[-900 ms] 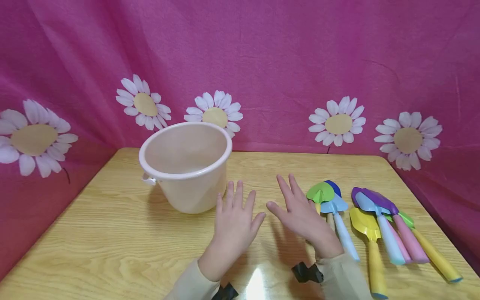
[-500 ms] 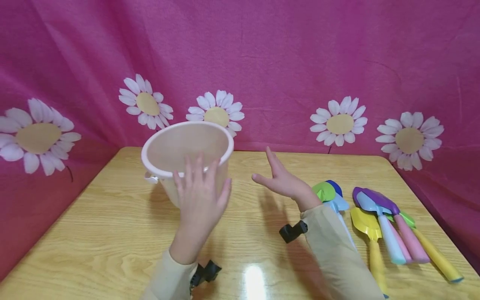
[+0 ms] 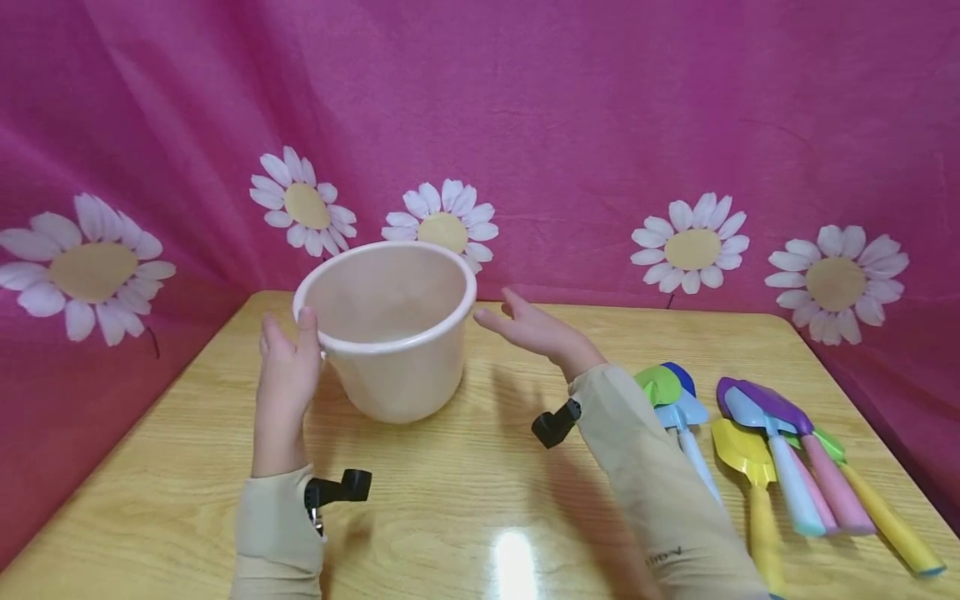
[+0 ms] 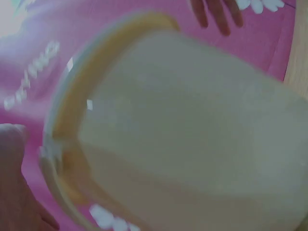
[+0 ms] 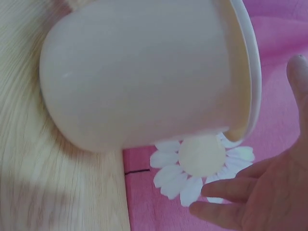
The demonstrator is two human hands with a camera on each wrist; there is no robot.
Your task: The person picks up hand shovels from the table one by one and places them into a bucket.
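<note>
A pale pink plastic bucket (image 3: 390, 367) stands upright and empty on the wooden table (image 3: 172, 475). My left hand (image 3: 288, 367) is at its left side, with straight fingers touching the rim near the small side lug. In the left wrist view the bucket (image 4: 192, 134) fills the frame and part of my left hand (image 4: 12, 163) shows at the lower left. My right hand (image 3: 528, 329) hovers open just right of the rim, palm toward the bucket. The right wrist view shows a gap between the bucket (image 5: 139, 77) and my spread right hand (image 5: 269, 202).
Several toy garden shovels lie at the front right: a green and blue one (image 3: 663, 385), a yellow one (image 3: 738, 446) and a purple one (image 3: 757, 400) among them. A pink cloth with daisies (image 3: 693, 246) hangs behind and beside the table.
Both hands rose from the table in front and moved forward to either side of the bucket. The left hand swung round to its left rim. The bucket stayed put.
</note>
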